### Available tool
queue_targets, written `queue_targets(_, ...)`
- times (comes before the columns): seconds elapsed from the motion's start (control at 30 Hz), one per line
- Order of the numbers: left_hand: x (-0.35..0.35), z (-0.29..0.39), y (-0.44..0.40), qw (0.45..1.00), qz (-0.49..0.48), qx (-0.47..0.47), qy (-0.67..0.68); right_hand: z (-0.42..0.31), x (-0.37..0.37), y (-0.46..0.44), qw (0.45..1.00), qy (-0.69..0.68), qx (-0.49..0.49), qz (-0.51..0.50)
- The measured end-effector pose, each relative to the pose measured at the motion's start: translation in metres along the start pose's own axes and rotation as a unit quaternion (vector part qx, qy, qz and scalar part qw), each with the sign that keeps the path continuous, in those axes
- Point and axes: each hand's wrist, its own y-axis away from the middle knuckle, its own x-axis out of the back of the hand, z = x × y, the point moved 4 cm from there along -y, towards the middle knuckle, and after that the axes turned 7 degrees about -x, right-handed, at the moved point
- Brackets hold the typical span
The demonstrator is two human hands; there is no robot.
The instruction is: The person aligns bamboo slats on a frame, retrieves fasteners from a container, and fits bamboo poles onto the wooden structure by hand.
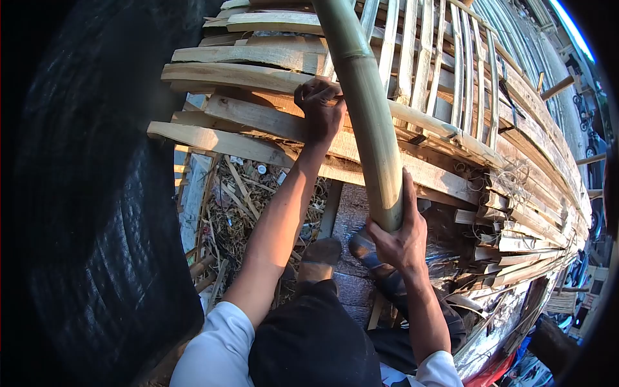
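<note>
A thick, pale green bamboo pole (367,109) slants from the top of the view down toward me, lying over a stack of wooden planks (251,77). My right hand (403,242) is wrapped round its lower end, fingers along the right side and thumb at the left. Beside the pole's left edge, my left hand (321,106) is closed with its fingers curled, above the planks. Whatever those fingers may hold is hidden.
Split bamboo strips (422,58) form a slatted layer at the upper right. Dark sheeting (109,193) hangs on the left. Beneath the planks lie wood scraps (238,200) and litter. Rough plank ends (522,251) jut out at right. My shoes stand on a narrow board.
</note>
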Motion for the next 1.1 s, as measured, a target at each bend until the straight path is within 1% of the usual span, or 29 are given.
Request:
queue_targets(0.03, 0.0, 0.0, -0.004, 1.0, 0.002, -0.003, -0.002, -0.006, 0.0, -0.003, 1.0, -0.006, 0.013, 0.004)
queue_targets(0.1, 0.002, 0.008, 0.0, 0.996, 0.03, -0.05, -0.066, -0.024, 0.012, 0.001, 0.994, -0.104, -0.028, 0.007)
queue_targets(0.17, 0.001, 0.006, 0.0, 0.997, 0.032, -0.048, -0.051, -0.04, 0.026, -0.001, 0.988, -0.102, 0.094, 0.063)
queue_targets(0.2, 0.0, 0.003, 0.0, 0.997, 0.038, -0.055, -0.045, -0.042, 0.028, -0.003, 0.987, -0.115, 0.097, 0.061)
queue_targets(0.23, -0.003, 0.002, 0.002, 0.997, 0.042, -0.062, -0.034, -0.04, 0.026, -0.002, 0.983, -0.144, 0.092, 0.061)
queue_targets(0.27, -0.005, 0.0, 0.003, 0.997, 0.057, -0.049, -0.018, -0.038, 0.024, -0.001, 0.979, -0.173, 0.087, 0.062)
queue_targets(0.3, -0.005, -0.001, 0.003, 0.997, 0.057, -0.044, -0.015, -0.042, 0.021, 0.001, 0.982, -0.17, 0.064, 0.05)
queue_targets(0.37, -0.005, -0.005, 0.004, 0.997, 0.04, -0.058, -0.016, -0.035, 0.01, 0.01, 0.975, -0.218, -0.032, -0.016)
queue_targets(0.4, -0.004, -0.007, 0.004, 0.998, 0.034, -0.055, -0.012, -0.033, 0.007, 0.013, 0.986, -0.166, 0.008, 0.002)
queue_targets(0.43, -0.005, -0.008, 0.005, 0.998, 0.027, -0.051, -0.008, -0.031, 0.003, 0.016, 0.983, -0.181, 0.008, 0.005)
queue_targets(0.5, -0.006, -0.009, 0.004, 0.998, 0.035, -0.046, -0.002, -0.028, 0.002, 0.025, 0.968, -0.238, -0.077, -0.031)
queue_targets(0.53, -0.006, -0.007, 0.003, 0.998, 0.033, -0.051, -0.02, -0.028, 0.004, 0.027, 0.968, -0.236, -0.078, -0.029)
queue_targets(0.57, -0.005, -0.005, 0.003, 0.997, 0.03, -0.057, -0.036, -0.029, 0.008, 0.026, 0.974, -0.221, -0.056, -0.011)
queue_targets(0.6, -0.005, -0.006, 0.002, 0.999, 0.021, -0.041, -0.02, -0.03, 0.012, 0.023, 0.978, -0.207, -0.034, 0.008)
queue_targets(0.63, -0.002, 0.001, 0.001, 0.999, 0.018, -0.04, -0.018, -0.03, 0.015, 0.018, 0.978, -0.207, -0.037, 0.008)
queue_targets(0.7, 0.001, 0.011, -0.004, 0.996, 0.018, -0.062, -0.063, -0.039, 0.023, -0.001, 0.979, -0.199, 0.036, 0.028)
queue_targets(0.73, 0.002, 0.011, -0.004, 0.994, 0.021, -0.072, -0.077, -0.052, 0.029, -0.011, 0.97, -0.241, -0.007, 0.017)
queue_targets(0.77, 0.001, 0.011, -0.003, 0.993, 0.029, -0.077, -0.079, -0.06, 0.033, -0.026, 0.968, -0.25, 0.011, 0.004)
queue_targets(0.8, -0.001, 0.007, -0.001, 0.997, 0.014, -0.048, -0.061, -0.073, 0.04, -0.041, 0.977, -0.201, 0.058, 0.036)
queue_targets(0.83, -0.004, 0.002, 0.001, 0.999, 0.001, -0.017, -0.044, -0.085, 0.042, -0.06, 0.969, -0.224, 0.096, 0.045)
queue_targets(0.87, -0.003, 0.001, 0.002, 0.999, -0.004, -0.013, -0.035, -0.108, 0.048, -0.072, 0.96, -0.262, 0.097, 0.022)
queue_targets(0.9, -0.002, 0.002, 0.001, 1.0, -0.008, -0.009, -0.028, -0.117, 0.05, -0.09, 0.948, -0.285, 0.139, 0.025)
queue_targets(0.93, -0.003, 0.004, 0.001, 0.999, -0.013, 0.003, -0.051, -0.125, 0.054, -0.107, 0.943, -0.293, 0.156, 0.019)
queue_targets(0.97, -0.002, 0.006, 0.001, 0.999, -0.015, 0.018, -0.034, -0.131, 0.058, -0.121, 0.943, -0.289, 0.165, 0.011)
queue_targets(1.03, 0.0, 0.014, -0.002, 0.998, 0.021, -0.017, -0.061, -0.138, 0.071, -0.147, 0.945, -0.275, 0.175, -0.002)
queue_targets(1.07, 0.003, 0.021, -0.004, 0.991, 0.038, -0.055, -0.115, -0.137, 0.079, -0.156, 0.949, -0.264, 0.175, -0.01)
queue_targets(1.1, 0.002, 0.018, -0.003, 0.991, 0.033, -0.051, -0.116, -0.133, 0.088, -0.162, 0.953, -0.249, 0.171, -0.017)
